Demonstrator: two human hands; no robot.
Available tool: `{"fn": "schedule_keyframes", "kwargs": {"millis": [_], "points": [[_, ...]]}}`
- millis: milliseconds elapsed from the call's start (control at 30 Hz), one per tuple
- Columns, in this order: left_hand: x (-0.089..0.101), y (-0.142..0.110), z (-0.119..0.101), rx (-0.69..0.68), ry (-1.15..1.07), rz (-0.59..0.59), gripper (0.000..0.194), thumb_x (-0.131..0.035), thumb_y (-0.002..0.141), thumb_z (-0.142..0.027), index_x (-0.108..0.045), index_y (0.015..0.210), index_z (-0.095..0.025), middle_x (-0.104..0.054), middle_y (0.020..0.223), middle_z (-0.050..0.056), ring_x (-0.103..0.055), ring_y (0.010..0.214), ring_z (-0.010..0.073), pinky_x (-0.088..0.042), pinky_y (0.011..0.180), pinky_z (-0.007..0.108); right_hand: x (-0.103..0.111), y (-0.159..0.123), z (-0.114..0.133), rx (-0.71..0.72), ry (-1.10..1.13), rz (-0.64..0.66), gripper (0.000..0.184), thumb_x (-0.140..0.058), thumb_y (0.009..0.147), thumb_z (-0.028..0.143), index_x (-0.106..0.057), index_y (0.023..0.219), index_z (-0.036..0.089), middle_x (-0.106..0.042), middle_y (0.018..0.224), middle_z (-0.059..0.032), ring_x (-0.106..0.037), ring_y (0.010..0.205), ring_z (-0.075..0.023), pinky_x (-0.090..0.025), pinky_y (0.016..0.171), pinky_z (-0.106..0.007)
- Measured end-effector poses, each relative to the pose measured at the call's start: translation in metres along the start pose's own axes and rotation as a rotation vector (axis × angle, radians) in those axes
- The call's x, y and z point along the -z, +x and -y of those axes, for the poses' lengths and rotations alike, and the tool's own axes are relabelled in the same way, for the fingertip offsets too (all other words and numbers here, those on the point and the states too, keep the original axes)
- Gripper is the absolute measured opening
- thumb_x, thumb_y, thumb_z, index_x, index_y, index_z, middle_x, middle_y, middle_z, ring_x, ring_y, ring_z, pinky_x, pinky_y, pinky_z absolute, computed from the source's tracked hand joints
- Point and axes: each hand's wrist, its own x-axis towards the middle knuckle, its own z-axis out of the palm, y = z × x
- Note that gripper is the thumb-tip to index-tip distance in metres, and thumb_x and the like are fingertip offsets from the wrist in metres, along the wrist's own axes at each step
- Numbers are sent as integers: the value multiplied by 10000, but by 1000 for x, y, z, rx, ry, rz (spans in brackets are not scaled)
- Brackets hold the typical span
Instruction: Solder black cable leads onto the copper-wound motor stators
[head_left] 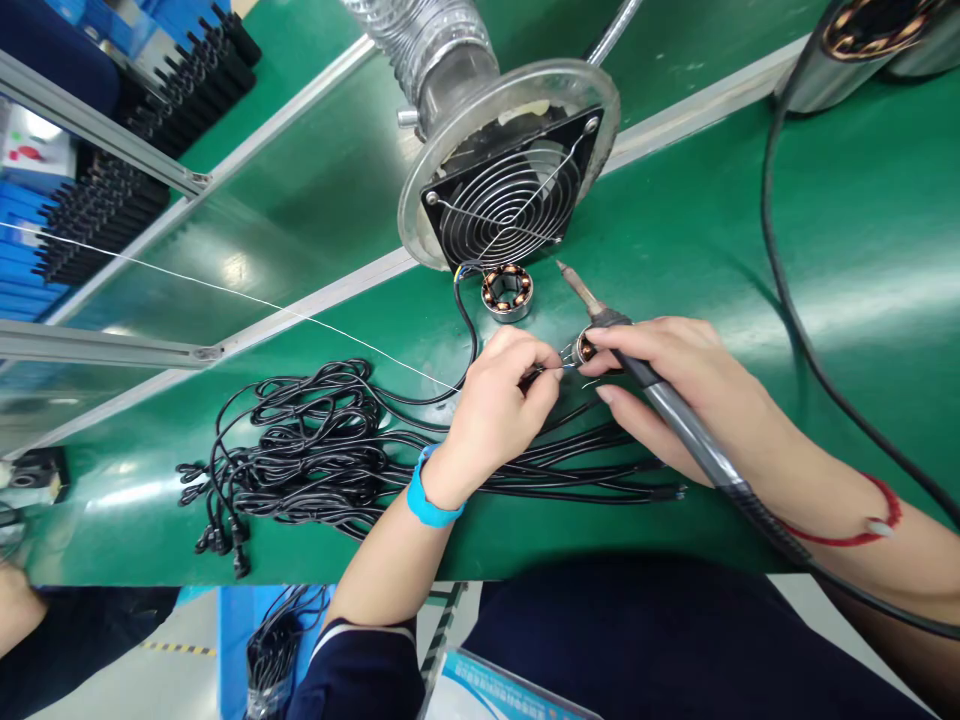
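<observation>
My left hand (510,395), with a blue wristband, is closed in a pinch on thin wire ends (567,360) beside a small copper-wound stator (583,348). What else lies inside that pinch is hidden. In my right hand (675,385) is a soldering iron (637,365), its tip (568,275) pointing up and left, away from the stator. The fingers of this hand also touch the stator, which they partly cover. Just beyond the left hand, a second stator (508,293) rests on the green table, with a black cable attached.
A fume extractor (510,190) with a round hood and wire grille stands behind my hands. Bundled black cables (315,440) lie at left. A thin pale wire (300,315) stretches to my left hand. Metal motor housings (840,70) stand at upper right. Another person's arm (19,610) shows at lower left.
</observation>
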Motion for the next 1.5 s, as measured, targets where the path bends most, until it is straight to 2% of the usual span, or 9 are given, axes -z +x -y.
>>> {"fn": "schedule_keyframes", "kwargs": {"millis": [133, 300, 433, 533, 700, 833, 900, 1000, 1500], "points": [[-1, 0, 0, 100, -55, -8, 146, -596, 809, -41, -615, 756, -176, -580, 801, 0, -533, 702, 107, -457, 659, 247, -5, 5, -3, -15, -86, -32, 323, -518, 966, 206, -517, 1278, 289, -712, 911, -8, -654, 826, -240, -504, 798, -439], [-2, -1, -3, 172, -87, -14, 132, -602, 805, -53, -623, 759, -175, -581, 824, 1, -532, 689, 101, -455, 653, 249, -7, 8, -4, -85, -96, -10, 366, -524, 964, 222, -503, 1312, 331, -728, 947, -4, -664, 884, -269, -501, 804, -458], [-2, -2, -7, 181, -114, 15, 129, -601, 807, -56, -622, 758, -173, -576, 809, -4, -529, 682, 97, -444, 631, 240, 4, 2, 3, -26, -75, -41, 420, -560, 948, 221, -503, 1357, 304, -738, 996, -15, -686, 910, -265, -500, 838, -455], [-3, -2, -10, 191, -116, 38, 138, -594, 801, -46, -610, 746, -172, -563, 792, -9, -522, 668, 93, -438, 621, 237, 18, -5, 13, -40, -91, -94, 440, -568, 962, 176, -531, 1381, 304, -747, 1020, -19, -704, 885, -226, -526, 829, -392], [-8, -4, -11, 226, -107, 41, 126, -599, 805, -69, -587, 739, -175, -562, 795, -10, -506, 651, 90, -446, 626, 236, 29, -29, 22, 12, 6, -241, 494, -711, 880, 135, -614, 1337, 295, -725, 892, -25, -656, 658, -153, -537, 604, -272], [-10, -5, -11, 227, -105, 20, 137, -597, 796, -61, -577, 729, -179, -553, 773, -13, -495, 652, 94, -438, 623, 234, 28, -47, 19, -17, 55, -211, 223, -641, 946, 259, -671, 1166, 265, -665, 683, -4, -598, 476, -129, -468, 419, -229], [-10, -5, -10, 231, -108, 20, 142, -597, 795, -57, -575, 730, -180, -553, 775, -13, -493, 648, 92, -435, 618, 233, 27, -50, 18, 4, 39, -177, 125, -582, 977, 295, -679, 1046, 256, -666, 653, -9, -628, 478, -139, -483, 411, -223], [-10, -5, -10, 241, -104, 20, 151, -597, 787, -43, -571, 731, -180, -551, 772, -16, -495, 650, 91, -435, 627, 237, 26, -51, 19, 28, -14, -177, 111, -581, 976, 306, -669, 944, 246, -703, 681, -27, -641, 466, -145, -503, 408, -226], [-11, -6, -11, 246, -145, 5, 159, -589, 783, -27, -568, 737, -178, -540, 778, -20, -516, 661, 89, -437, 636, 246, 27, -43, 19, 36, 15, -150, 121, -553, 1008, 316, -620, 958, 228, -675, 626, -18, -656, 481, -139, -520, 432, -196]]}}
